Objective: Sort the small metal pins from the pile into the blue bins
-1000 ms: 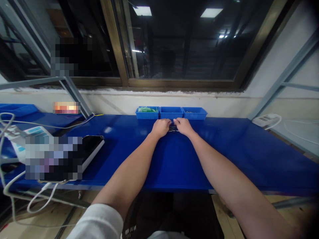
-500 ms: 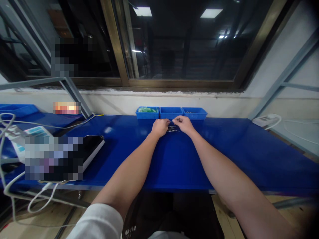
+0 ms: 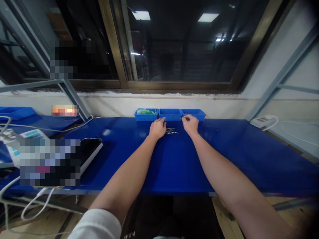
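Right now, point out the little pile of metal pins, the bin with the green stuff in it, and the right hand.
metal pins (image 3: 170,131), head view, middle of the pile on the blue bench.
bin with green contents (image 3: 146,116), head view, its front wall.
right hand (image 3: 190,123), head view, back of the hand.

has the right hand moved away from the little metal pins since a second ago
Yes. The right hand has left the metal pins and gone right and farther off, to the front of the right blue bin. The left hand rests beside the pins.

Dim, wide-angle bent edges, ceiling lights (image 3: 141,15) glaring in dark window (image 3: 179,43).
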`<move>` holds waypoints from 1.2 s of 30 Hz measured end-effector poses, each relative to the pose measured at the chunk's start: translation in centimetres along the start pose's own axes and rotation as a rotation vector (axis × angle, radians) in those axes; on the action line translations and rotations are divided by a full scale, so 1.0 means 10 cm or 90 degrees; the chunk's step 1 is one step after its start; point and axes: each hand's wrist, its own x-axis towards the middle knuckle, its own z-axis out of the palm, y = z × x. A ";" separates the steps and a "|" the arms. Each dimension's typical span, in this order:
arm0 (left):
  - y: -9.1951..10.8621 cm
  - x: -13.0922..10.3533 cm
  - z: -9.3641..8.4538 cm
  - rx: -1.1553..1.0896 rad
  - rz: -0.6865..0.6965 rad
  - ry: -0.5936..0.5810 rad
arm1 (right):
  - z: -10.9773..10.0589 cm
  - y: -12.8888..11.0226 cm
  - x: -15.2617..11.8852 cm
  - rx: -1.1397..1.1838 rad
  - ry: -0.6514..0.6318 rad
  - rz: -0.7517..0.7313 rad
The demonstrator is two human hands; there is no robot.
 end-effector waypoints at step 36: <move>0.01 -0.07 0.07 0.057 0.032 -0.310 | 0.23 0.12 -0.06 -0.205 -0.354 -0.146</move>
